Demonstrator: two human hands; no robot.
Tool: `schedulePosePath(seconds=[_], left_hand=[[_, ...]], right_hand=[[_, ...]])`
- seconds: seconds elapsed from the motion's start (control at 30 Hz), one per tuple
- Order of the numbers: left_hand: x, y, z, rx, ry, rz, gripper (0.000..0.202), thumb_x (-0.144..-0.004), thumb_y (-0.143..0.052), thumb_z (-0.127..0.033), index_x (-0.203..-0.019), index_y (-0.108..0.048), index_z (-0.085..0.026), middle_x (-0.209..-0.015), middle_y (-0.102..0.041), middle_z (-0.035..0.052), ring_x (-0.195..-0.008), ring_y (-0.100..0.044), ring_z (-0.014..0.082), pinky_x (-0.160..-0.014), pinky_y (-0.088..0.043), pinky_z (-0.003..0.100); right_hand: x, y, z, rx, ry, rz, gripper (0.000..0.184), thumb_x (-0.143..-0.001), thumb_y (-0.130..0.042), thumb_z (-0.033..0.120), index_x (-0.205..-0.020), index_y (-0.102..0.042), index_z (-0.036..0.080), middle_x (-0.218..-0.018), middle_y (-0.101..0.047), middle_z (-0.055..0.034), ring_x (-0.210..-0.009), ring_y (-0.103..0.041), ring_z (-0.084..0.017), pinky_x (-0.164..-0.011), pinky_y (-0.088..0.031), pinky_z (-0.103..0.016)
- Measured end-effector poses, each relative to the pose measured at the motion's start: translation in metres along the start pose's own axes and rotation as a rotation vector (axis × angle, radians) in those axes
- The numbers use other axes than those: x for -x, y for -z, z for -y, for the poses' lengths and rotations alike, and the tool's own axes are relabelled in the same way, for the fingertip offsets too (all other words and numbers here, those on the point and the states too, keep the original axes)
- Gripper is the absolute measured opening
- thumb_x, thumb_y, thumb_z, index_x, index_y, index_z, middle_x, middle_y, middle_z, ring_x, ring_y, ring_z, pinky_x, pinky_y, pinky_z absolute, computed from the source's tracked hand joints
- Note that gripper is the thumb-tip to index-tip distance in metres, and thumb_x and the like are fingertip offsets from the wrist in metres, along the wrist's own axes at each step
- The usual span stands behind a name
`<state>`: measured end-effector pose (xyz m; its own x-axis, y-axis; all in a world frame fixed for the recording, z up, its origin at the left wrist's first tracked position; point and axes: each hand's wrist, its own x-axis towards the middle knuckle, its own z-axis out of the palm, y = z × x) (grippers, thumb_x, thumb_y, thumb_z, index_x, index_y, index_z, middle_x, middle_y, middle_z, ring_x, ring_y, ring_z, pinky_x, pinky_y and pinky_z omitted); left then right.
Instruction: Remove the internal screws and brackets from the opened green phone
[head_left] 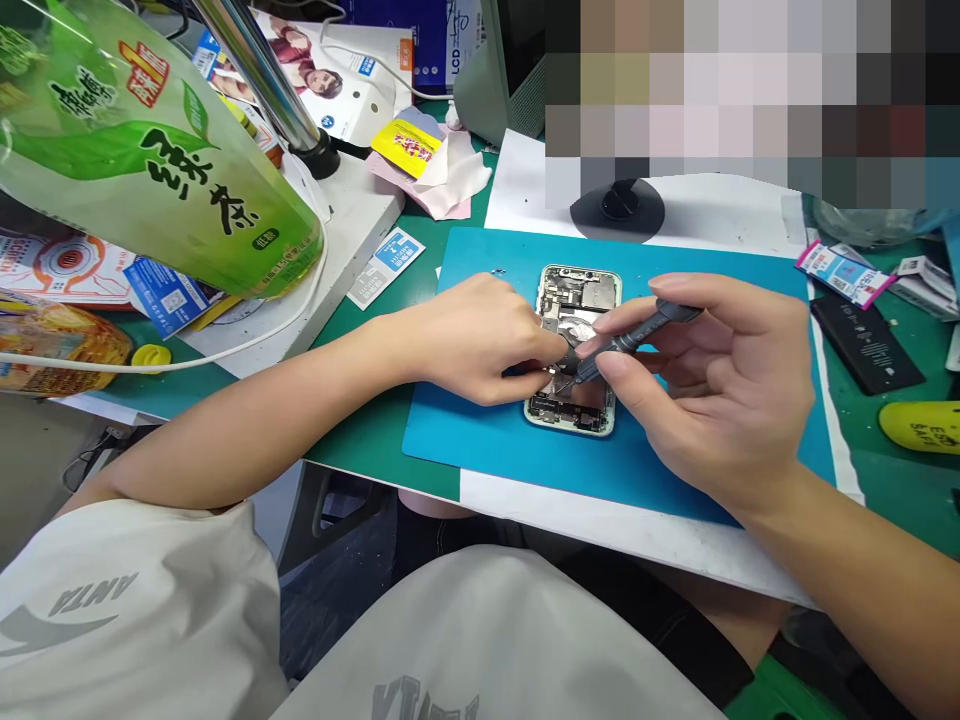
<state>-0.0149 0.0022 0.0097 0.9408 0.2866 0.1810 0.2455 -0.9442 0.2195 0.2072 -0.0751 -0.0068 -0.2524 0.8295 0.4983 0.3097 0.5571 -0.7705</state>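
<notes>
An opened smartphone lies on a blue work mat, its inner boards and metal parts showing. My right hand is closed round a dark grey precision screwdriver. The driver's thin tip slants down to the left, over the lower half of the phone; whether it touches a screw is too small to tell. From the left, my left hand reaches over the phone with its fingers curled together close to the tip. Something dark shows by those fingertips, but I cannot make out what they pinch.
A large green tea bottle and a metal lamp pole stand at the left. A white cable crosses there. On the right lie a black phone battery and a yellow-handled tool. A black round base sits behind the mat.
</notes>
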Motion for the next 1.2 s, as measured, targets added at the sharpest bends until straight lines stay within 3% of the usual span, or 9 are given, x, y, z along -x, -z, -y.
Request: schedulePosePath(seconds=[0.37,0.63,0.8,0.9,1.03,1.2], left_hand=[[0.002,-0.002,0.004,-0.009,0.001,-0.119,0.02,-0.088,-0.053,-0.026,-0.069,-0.058,-0.022,-0.054,-0.056,-0.0023,-0.049,-0.051,0.0139,-0.049,-0.019,0.034],[0.004,0.0,0.005,0.064,0.001,-0.241,0.009,-0.082,-0.051,-0.023,-0.077,-0.058,-0.023,-0.055,-0.049,-0.0042,-0.047,-0.042,0.0139,-0.048,-0.019,0.034],[0.004,0.0,0.007,0.06,-0.012,-0.233,0.009,-0.076,-0.05,-0.019,-0.076,-0.058,-0.023,-0.055,-0.045,-0.0041,-0.048,-0.037,0.0145,-0.048,-0.018,0.036],[0.004,0.0,0.009,0.056,-0.014,-0.252,0.01,-0.075,-0.048,-0.018,-0.074,-0.057,-0.022,-0.054,-0.04,-0.0046,-0.047,-0.033,0.0141,-0.047,-0.017,0.036],[0.003,0.0,0.011,0.066,0.008,-0.293,0.013,-0.077,-0.044,-0.014,-0.073,-0.054,-0.022,-0.053,-0.035,-0.005,-0.046,-0.028,0.0134,-0.048,-0.018,0.034],[0.003,-0.001,0.011,0.073,0.071,-0.319,0.014,-0.078,-0.042,-0.013,-0.071,-0.05,-0.022,-0.054,-0.033,-0.0041,-0.045,-0.028,0.0133,-0.048,-0.02,0.035]], right_hand=[[-0.006,0.003,0.0,0.1,0.113,-0.073,0.063,-0.084,-0.075,0.004,-0.139,-0.055,0.027,-0.113,-0.061,-0.0035,-0.1,-0.072,-0.011,-0.065,-0.062,-0.012],[-0.006,0.005,0.004,0.138,0.085,-0.125,0.069,-0.081,-0.079,0.004,-0.139,-0.058,0.034,-0.122,-0.058,-0.0006,-0.1,-0.072,-0.008,-0.069,-0.062,-0.009],[-0.01,0.012,0.003,0.143,-0.007,-0.189,0.068,-0.085,-0.075,0.003,-0.139,-0.059,0.041,-0.116,-0.058,0.002,-0.099,-0.071,-0.003,-0.05,-0.047,-0.001],[-0.013,0.016,-0.004,0.09,-0.052,-0.217,0.06,-0.087,-0.075,0.007,-0.135,-0.062,0.04,-0.115,-0.062,0.0033,-0.097,-0.072,-0.005,-0.057,-0.056,-0.006],[-0.017,0.02,-0.016,-0.017,-0.13,-0.265,0.045,-0.091,-0.074,0.015,-0.13,-0.064,0.035,-0.096,-0.066,0.0044,-0.09,-0.071,-0.006,-0.07,-0.067,-0.017],[-0.014,0.023,-0.021,-0.043,-0.228,-0.321,0.044,-0.088,-0.078,0.021,-0.127,-0.065,0.036,-0.094,-0.065,0.0031,-0.091,-0.071,-0.008,-0.069,-0.067,-0.021]])
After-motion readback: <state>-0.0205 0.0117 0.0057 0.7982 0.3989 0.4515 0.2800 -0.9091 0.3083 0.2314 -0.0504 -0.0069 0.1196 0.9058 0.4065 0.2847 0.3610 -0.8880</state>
